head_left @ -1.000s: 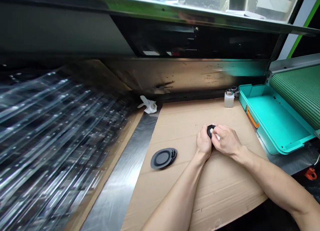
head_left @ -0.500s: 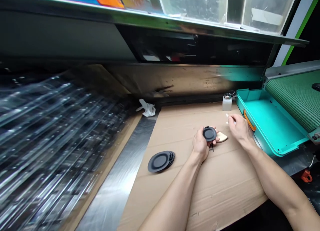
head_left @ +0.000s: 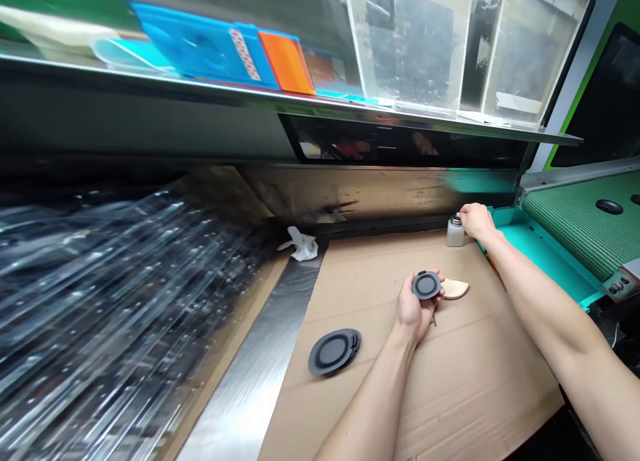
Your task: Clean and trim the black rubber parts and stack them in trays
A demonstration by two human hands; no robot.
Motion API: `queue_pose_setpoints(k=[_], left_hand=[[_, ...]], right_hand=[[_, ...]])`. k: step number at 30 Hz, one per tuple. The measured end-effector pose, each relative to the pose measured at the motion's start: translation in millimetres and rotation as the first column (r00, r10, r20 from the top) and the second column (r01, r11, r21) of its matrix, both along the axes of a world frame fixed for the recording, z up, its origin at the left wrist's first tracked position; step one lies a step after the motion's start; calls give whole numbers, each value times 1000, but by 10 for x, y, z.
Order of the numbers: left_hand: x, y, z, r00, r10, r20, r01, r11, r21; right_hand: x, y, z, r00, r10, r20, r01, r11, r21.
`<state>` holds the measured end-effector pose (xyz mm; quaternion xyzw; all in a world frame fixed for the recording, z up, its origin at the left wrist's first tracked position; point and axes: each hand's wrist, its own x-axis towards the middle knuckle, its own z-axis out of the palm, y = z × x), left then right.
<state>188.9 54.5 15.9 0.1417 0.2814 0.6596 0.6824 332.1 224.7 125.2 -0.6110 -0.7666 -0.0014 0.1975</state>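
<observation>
A small dark grey round lid-like disc point(head_left: 426, 285) lies face up in my left hand point(head_left: 411, 305), the fingers curled under and around its edge. My right hand point(head_left: 477, 221) is closed in a pinch at the top of a small whitish bottle with a metal cap point(head_left: 455, 231). A small white piece of material is barely visible at those fingertips; its kind cannot be made out. Beyond my left fingers a pale cream, rounded pad point(head_left: 456, 288) rests on the cardboard. To the left sits a pile of similar dark grey discs point(head_left: 334, 352), overlapping each other.
Cardboard point(head_left: 465, 381) covers the bench. A turquoise tray point(head_left: 545, 254) stands at the right beside a green conveyor belt point(head_left: 570, 214) carrying dark pieces. Clear plastic-wrapped strips point(head_left: 125, 314) fill the left. A crumpled white glove point(head_left: 303, 244) lies behind. A shelf edge point(head_left: 350, 111) overhangs.
My right hand has moved away from me to the bottle's top; white material showed at its fingertips before. My left hand still holds the disc. The camera view has shifted upward.
</observation>
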Motion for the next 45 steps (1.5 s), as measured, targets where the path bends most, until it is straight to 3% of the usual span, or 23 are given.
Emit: queue_pose_setpoints(k=[4,12,14,16,19,21,23,26,29,32,36,38,41,45], left_hand=[[-15,18,0,1000,-17,25,18,999,-38],[33,7,23,996,-4,92,7,999,-31],[6,4,35,994,-11,112,13,1000,-20],[-40,4,42,991,-4,137,6,1000,-9],[-107,2,44,982,29,188,-31,1000,4],[-123,-8,47,977,37,210,-41,999,15],[-104,-26,52,975,33,220,-40,999,28],[-26,-62,57,976,26,217,-32,999,27],[47,-94,47,985,-10,174,5,999,34],[55,-107,28,994,-2,110,-1,1000,27],[22,-90,-1,999,-11,43,12,1000,-17],[35,-78,-16,999,-25,34,26,999,-25],[80,-70,-38,999,-11,41,12,999,-34],[88,-73,-32,999,22,48,-18,996,-92]], right_hand=[[-17,173,117,995,46,84,-36,992,-125],[-37,231,290,990,31,136,-8,986,-167],[-45,165,295,995,-4,96,16,992,-125],[-56,3,266,1000,-1,-25,2,1000,14],[-82,-453,112,955,184,-233,-136,969,207],[-98,-833,-77,892,304,-334,-241,946,217],[-111,-1171,-314,838,348,-421,-292,937,194],[-144,-1457,-673,790,415,-452,-375,910,178],[-215,-1506,-924,815,422,-397,-377,907,189],[-270,-1481,-1028,816,467,-339,-415,883,218],[-207,-1468,-1019,765,622,-165,-607,783,134],[-147,-1465,-993,820,565,-89,-557,824,103],[-110,-1459,-972,877,476,-59,-463,872,157],[-130,-1442,-998,775,631,-35,-621,771,143]])
